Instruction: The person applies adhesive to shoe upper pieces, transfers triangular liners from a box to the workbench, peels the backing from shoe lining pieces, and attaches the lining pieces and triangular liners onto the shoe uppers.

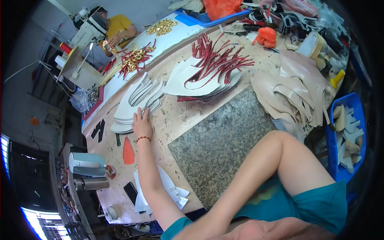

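My left hand reaches forward, a beaded bracelet on its wrist. Its fingers are apart, and their tips rest on the near right side of a stack of white curved cut pieces. Just right of that stack lies a second pile of white curved pieces, with dark red strips heaped on top. My right arm is bent, its elbow over a speckled stone slab, its forearm running down to the lower edge. My right hand itself does not show.
Beige leather pieces hang at the right, beside a blue bin of offcuts. At left stand a jug and a steel flask; a phone lies nearby. Across the table, a person in yellow works at a sewing machine.
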Motion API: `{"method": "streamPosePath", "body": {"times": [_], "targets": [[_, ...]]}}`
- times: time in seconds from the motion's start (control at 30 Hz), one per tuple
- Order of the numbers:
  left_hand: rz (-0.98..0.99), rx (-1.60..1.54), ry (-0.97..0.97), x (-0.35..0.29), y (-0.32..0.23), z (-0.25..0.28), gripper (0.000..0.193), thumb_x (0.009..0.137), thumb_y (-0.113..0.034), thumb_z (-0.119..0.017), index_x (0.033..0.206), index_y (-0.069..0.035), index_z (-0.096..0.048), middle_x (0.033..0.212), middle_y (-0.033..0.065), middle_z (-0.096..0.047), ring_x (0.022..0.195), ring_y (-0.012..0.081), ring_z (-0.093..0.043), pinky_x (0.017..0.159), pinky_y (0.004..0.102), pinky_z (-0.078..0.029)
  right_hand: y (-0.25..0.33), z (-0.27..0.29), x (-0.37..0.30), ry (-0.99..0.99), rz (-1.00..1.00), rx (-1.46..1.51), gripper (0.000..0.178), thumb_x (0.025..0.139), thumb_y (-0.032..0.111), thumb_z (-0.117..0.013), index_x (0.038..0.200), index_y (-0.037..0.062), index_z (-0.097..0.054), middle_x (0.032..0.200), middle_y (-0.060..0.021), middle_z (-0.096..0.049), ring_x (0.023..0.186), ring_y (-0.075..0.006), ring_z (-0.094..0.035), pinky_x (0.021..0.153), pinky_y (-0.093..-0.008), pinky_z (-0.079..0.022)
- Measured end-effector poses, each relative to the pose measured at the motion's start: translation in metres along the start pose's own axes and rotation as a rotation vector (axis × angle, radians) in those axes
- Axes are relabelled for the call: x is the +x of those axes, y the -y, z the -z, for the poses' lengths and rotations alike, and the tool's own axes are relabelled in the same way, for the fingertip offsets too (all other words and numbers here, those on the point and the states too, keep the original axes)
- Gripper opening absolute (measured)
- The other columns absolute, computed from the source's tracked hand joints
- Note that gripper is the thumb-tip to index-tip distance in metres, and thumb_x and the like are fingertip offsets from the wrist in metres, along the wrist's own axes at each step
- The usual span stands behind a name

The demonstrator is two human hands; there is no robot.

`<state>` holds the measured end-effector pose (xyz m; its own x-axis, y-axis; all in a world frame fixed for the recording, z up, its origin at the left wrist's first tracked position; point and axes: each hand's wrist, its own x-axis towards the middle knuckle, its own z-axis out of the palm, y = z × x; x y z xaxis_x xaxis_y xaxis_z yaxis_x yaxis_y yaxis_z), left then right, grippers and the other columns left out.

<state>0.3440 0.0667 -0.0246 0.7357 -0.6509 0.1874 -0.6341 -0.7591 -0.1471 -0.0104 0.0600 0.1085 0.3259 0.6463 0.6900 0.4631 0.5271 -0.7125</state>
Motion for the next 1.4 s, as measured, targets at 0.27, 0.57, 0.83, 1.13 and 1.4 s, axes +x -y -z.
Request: {"method": "streamPosePath", "body": {"times": [0.27, 0.57, 0.83, 1.13, 1.4], "targets": [[0.547, 0.014, 0.144, 0.029, 0.051, 0.009, 0.049, 0.088, -0.008, -0.051, 0.134, -0.026, -0.052, 0.147, 0.007, -0.038, 0.133, 0.0266, -0.039, 0.102, 0.0496, -0.038, 0.071, 0.181, -0.154, -0.449, -0.816, -1.093, 0.017, 0.079, 0.016, -0.067, 0.091, 0.0065, -0.06, 0.094, -0.011, -0.057, 0.095, -0.0301, -0.056, 0.083, -0.0401, -0.046], [0.155, -0.754, 0.1, 0.036, -0.147, 0.109, 0.037, 0.082, -0.033, -0.07, 0.098, -0.001, -0.067, 0.097, 0.0188, -0.065, 0.086, 0.0303, -0.062, 0.079, 0.0381, -0.048, 0.062, 0.248, -0.239, -0.346, -0.744, -1.848, 0.018, 0.072, 0.012, -0.069, 0.085, 0.0061, -0.057, 0.096, -0.0077, -0.057, 0.097, -0.026, -0.054, 0.085, -0.0372, -0.042], [-0.012, -0.792, -0.677, 0.021, -0.131, 0.103, 0.031, 0.081, -0.01, -0.063, 0.109, 0.001, -0.064, 0.11, 0.0205, -0.062, 0.106, 0.0323, -0.058, 0.093, 0.0388, -0.044, 0.027, 0.205, -0.262, -0.396, -0.885, -1.695, 0.042, 0.086, 0.025, -0.06, 0.126, 0.0168, -0.054, 0.137, -0.0123, -0.042, 0.13, -0.0294, -0.037, 0.109, -0.0454, -0.028], [-0.106, -1.241, -0.391, -0.074, -0.084, 0.245, 0.02, 0.089, 0.001, -0.057, 0.107, 0.006, -0.063, 0.102, 0.0092, -0.068, 0.09, 0.0152, -0.062, 0.081, 0.0277, -0.049, 0.07, 0.218, -0.258, -0.336, -1.124, -1.117, 0.059, 0.085, 0.028, -0.063, 0.137, 0.0088, -0.043, 0.147, -0.02, -0.034, 0.134, -0.0374, -0.036, 0.108, -0.0425, -0.034], [-0.312, -0.7, 0.049, -0.168, -0.163, 0.128, 0.085, 0.07, -0.023, -0.081, 0.138, 0.001, -0.036, 0.126, 0.0232, -0.052, 0.118, 0.0367, -0.049, 0.101, 0.0409, -0.039, 0.193, 0.107, -0.222, -0.384, -1.441, -1.262, 0.057, 0.076, 0.024, -0.072, 0.127, 0.0063, -0.052, 0.125, -0.0148, -0.056, 0.114, -0.0296, -0.056, 0.096, -0.0376, -0.044]]}}
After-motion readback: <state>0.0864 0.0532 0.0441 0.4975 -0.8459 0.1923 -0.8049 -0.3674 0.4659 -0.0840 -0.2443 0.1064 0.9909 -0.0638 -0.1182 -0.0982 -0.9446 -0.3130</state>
